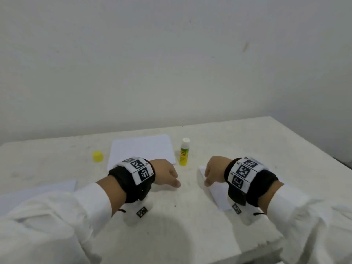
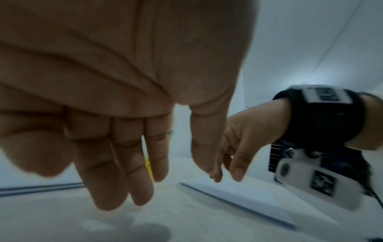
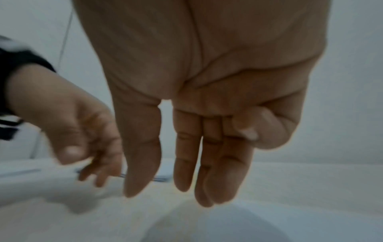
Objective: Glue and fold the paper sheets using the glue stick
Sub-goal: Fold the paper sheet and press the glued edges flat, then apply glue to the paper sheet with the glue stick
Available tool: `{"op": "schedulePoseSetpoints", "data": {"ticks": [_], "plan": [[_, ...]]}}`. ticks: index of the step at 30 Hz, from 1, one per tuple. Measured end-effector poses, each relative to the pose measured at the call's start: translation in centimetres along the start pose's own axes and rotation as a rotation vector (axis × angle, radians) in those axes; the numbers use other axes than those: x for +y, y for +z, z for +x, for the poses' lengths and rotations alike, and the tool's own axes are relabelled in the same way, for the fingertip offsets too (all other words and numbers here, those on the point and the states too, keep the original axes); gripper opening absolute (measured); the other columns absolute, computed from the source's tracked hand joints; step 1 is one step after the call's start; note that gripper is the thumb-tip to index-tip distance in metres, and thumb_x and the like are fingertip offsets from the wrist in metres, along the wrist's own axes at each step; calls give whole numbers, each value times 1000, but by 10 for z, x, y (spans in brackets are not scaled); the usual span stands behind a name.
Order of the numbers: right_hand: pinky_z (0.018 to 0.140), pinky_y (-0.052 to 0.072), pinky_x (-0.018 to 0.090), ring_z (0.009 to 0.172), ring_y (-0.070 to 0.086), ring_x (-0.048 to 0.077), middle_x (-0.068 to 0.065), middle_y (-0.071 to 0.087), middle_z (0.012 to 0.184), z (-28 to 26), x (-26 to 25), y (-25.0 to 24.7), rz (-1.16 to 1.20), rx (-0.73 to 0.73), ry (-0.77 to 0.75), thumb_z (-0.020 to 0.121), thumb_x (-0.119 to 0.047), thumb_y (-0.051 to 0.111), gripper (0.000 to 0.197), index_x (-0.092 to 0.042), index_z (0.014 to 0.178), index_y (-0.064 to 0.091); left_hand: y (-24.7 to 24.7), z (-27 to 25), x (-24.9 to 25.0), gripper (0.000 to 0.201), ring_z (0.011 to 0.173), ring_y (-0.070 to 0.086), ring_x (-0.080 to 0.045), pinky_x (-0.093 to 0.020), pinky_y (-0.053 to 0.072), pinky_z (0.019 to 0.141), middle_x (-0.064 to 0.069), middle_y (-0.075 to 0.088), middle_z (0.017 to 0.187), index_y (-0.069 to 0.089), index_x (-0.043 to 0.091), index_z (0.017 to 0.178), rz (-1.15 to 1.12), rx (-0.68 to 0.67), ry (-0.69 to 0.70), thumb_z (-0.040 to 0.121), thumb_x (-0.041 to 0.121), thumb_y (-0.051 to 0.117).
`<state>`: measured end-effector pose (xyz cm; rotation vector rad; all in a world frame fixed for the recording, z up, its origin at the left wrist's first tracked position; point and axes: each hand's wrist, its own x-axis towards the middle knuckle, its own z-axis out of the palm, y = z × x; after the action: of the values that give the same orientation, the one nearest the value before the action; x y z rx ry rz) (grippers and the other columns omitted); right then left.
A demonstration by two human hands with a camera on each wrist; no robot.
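Glue stick (image 1: 184,151) stands uncapped, its yellow-green label unreadable.

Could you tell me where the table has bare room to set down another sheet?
Bare table lies right of the glue stick, and near the front edge between the sleeves. It is crowded between the cap, paper stack and glue stick.

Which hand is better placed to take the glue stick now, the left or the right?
Probably the right hand: it is empty, open and nearer to the upright glue stick. The left hand, also empty, hovers slightly farther away.
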<state>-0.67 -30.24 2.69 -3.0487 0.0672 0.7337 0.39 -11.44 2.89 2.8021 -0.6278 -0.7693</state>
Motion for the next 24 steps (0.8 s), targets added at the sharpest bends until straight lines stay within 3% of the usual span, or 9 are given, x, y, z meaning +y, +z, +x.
{"op": "schedulePoseSetpoints", "data": {"ticks": [4, 7, 9, 11, 13, 15, 18, 22, 24], "plan": [[98, 46, 33, 117, 56, 25, 8, 59, 128, -18, 89, 16, -32, -33, 186, 80, -48, 69, 65, -4, 126, 57, 25, 22, 71, 58, 127, 46, -22, -29, 36, 103, -3, 50, 139, 51, 10, 136, 107, -7, 46, 92, 48, 54], [99, 43, 34, 119, 54, 26, 9, 58, 128, -26, 121, 30, -30, -82, 194, 81, -59, 62, 69, -6, 125, 56, 41, 46, 103, 63, 119, 52, -27, -30, 40, 91, -13, 55, 131, 54, 4, 127, 169, -18, -3, 90, 55, 51], [99, 41, 34, 120, 53, 27, 8, 58, 128, -26, 128, 37, -37, -105, 170, 84, -57, 60, 62, -10, 123, 58, 46, 61, 113, 70, 114, 56, -28, -31, 41, 85, -14, 58, 126, 55, 5, 123, 203, 8, -64, 85, 63, 53], [100, 42, 37, 116, 56, 27, 7, 61, 124, -20, 131, 42, -40, -100, 151, 81, -59, 62, 57, -13, 116, 61, 47, 71, 116, 81, 117, 53, -29, -33, 42, 90, -14, 54, 130, 50, 6, 128, 243, 45, -104, 78, 70, 56], [98, 45, 39, 112, 59, 28, 5, 64, 118, -10, 134, 46, -52, -69, 148, 74, -63, 65, 56, -17, 106, 62, 47, 80, 115, 101, 128, 41, -31, -39, 38, 102, -13, 40, 142, 36, 9, 140, 270, 66, -143, 69, 78, 57], [95, 45, 38, 110, 59, 28, 4, 64, 105, -2, 136, 49, -75, -53, 139, 71, -68, 65, 51, -21, 92, 59, 46, 86, 117, 114, 131, 36, -33, -44, 34, 107, -11, 32, 147, 27, 10, 144, 305, 35, -170, 62, 82, 58], [94, 45, 39, 105, 59, 28, 3, 60, 92, 5, 137, 52, -100, -50, 132, 70, -71, 62, 58, -16, 88, 55, 45, 82, 125, 106, 125, 45, -32, -42, 38, 105, -12, 40, 142, 32, 8, 141, 315, -5, -177, 66, 75, 64], [94, 47, 41, 103, 61, 29, 6, 66, 103, 15, 143, 56, -99, -54, 114, 61, -75, 66, 67, -16, 92, 58, 47, 80, 134, 110, 125, 44, -32, -43, 37, 105, -13, 41, 139, 30, 7, 141, 295, 16, -211, 63, 74, 68], [94, 48, 42, 102, 61, 29, 6, 66, 103, 16, 146, 55, -98, -53, 87, 63, -72, 67, 64, -16, 91, 57, 46, 81, 137, 107, 125, 45, -31, -42, 37, 105, -13, 43, 138, 32, 7, 141, 285, 8, -237, 65, 74, 67]]}}
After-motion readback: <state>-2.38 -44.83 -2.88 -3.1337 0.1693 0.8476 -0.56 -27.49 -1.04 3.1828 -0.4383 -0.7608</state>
